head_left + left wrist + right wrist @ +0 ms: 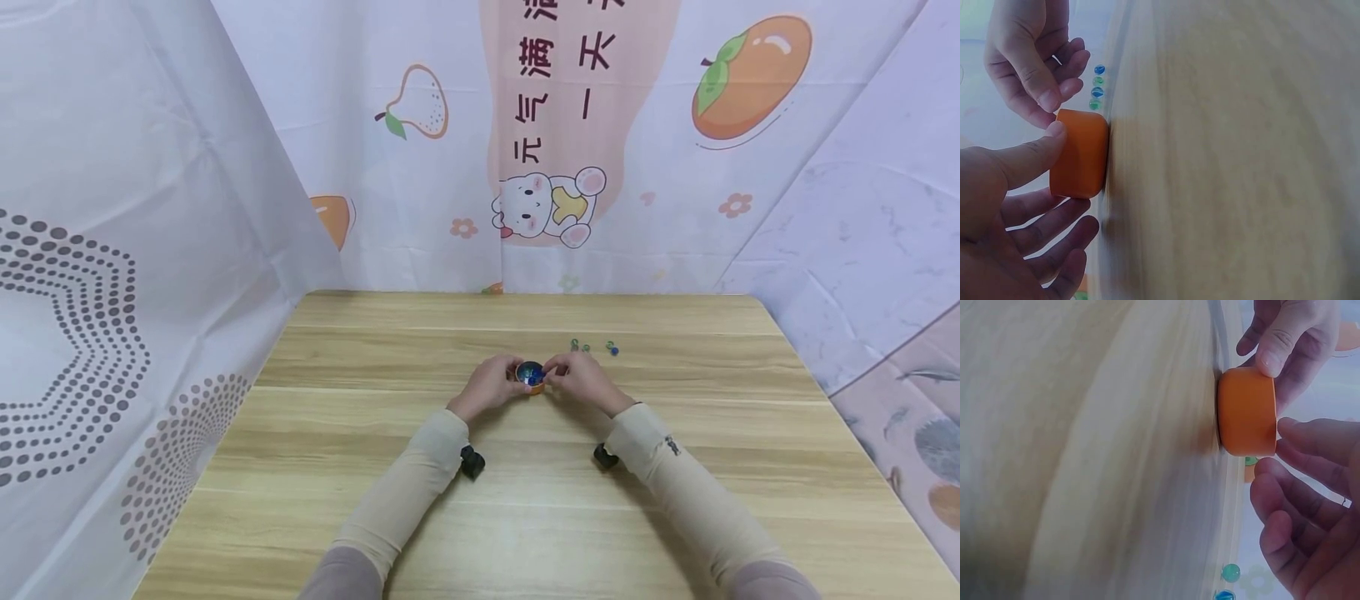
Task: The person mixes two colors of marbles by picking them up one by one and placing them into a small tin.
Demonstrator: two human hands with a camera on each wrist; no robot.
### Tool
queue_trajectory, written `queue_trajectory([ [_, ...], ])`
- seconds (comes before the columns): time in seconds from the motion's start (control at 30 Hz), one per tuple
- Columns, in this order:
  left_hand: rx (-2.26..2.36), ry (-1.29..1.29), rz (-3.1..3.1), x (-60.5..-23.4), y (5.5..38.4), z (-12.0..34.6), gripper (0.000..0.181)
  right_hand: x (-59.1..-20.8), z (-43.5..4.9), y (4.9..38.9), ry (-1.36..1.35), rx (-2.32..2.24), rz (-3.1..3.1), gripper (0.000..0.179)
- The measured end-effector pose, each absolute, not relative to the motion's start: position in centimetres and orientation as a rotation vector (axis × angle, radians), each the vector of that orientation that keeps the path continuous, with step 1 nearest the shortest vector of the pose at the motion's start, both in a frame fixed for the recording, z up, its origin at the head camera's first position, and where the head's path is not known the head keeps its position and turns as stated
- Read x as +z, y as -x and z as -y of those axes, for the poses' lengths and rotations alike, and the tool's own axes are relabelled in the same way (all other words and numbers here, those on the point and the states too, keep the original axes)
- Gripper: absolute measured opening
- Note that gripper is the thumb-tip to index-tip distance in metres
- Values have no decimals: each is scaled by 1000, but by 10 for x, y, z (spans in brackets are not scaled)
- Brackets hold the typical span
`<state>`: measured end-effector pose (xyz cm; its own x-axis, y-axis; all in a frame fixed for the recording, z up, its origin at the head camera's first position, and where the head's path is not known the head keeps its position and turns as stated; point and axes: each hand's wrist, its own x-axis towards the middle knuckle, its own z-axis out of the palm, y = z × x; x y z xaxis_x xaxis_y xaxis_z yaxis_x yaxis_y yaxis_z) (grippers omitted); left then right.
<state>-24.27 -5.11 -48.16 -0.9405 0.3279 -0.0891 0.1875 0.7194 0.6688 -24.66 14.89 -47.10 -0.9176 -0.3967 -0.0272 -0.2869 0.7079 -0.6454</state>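
Note:
A small round orange bowl [536,389] stands upright on the table, with blue marbles [531,377] visible inside it. My left hand [491,385] grips the bowl from the left, its thumb on the near side by the rim and its fingers around the far side. From the right, my right hand [581,379] reaches to the rim with thumb and index finger close together. Its fingertips are partly behind the orange wall [1247,412] in the right wrist view, so whether they pinch a marble cannot be seen.
Several loose glass marbles, among them a green one [574,343] and a blue one [614,351], lie on the wooden table [510,517] beyond my right hand. A printed curtain [420,192] hangs behind the table's far edge.

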Motion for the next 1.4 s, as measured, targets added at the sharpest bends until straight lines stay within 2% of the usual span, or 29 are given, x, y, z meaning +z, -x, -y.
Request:
queue_trajectory([
  [0.37,1062,-411,-2709,-481,242,51,39,-467,-155,249,541,-969,-2757,20],
  [0.67,1035,-413,-2725,-481,241,51,46,-463,-162,249,503,-945,-2758,21],
  [1.4,1039,-410,-2725,-482,242,52,49,-459,-183,253,460,-951,-2879,24],
])
